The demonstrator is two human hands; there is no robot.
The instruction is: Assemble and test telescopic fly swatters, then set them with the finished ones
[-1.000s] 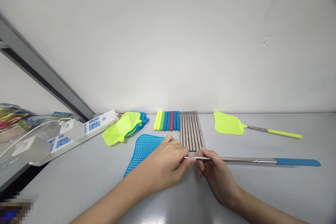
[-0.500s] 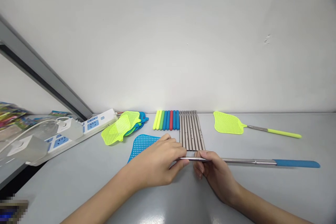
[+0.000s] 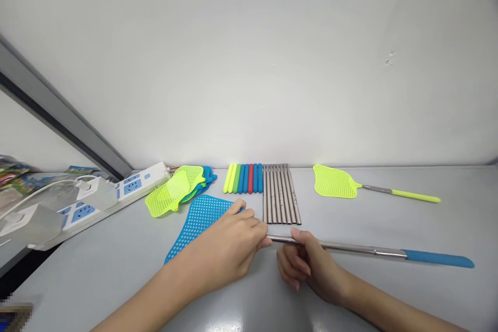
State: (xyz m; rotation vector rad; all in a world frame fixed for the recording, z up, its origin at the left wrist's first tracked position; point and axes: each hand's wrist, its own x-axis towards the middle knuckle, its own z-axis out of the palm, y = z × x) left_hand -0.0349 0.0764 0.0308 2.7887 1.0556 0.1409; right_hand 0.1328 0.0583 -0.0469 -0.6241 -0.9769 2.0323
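A blue fly swatter lies across both hands, with its perforated blue head (image 3: 204, 213) at left partly behind my left hand. Closed near the head end of its metal telescopic rod (image 3: 356, 249) is my left hand (image 3: 233, 246), which hides the joint between head and rod. My right hand (image 3: 317, 267) pinches the rod farther along, thumb on top and fingers curled below. To the right, the rod runs into a blue handle grip (image 3: 439, 258). Just beyond the hands lies a row of metal rods (image 3: 280, 194), beside several coloured grips (image 3: 243, 178).
A complete yellow-green fly swatter (image 3: 336, 181) lies at the back right. Loose yellow-green swatter heads (image 3: 167, 198) and blue ones are piled at left, beside a white power strip (image 3: 150, 174) with plugged-in adapters (image 3: 97, 194). A wall (image 3: 249, 62) rises behind the table.
My left hand and the blue swatter head have shifted slightly left and toward me, showing more of the head. The right hand's fingers have moved slightly lower; both hands keep hold of the rod.
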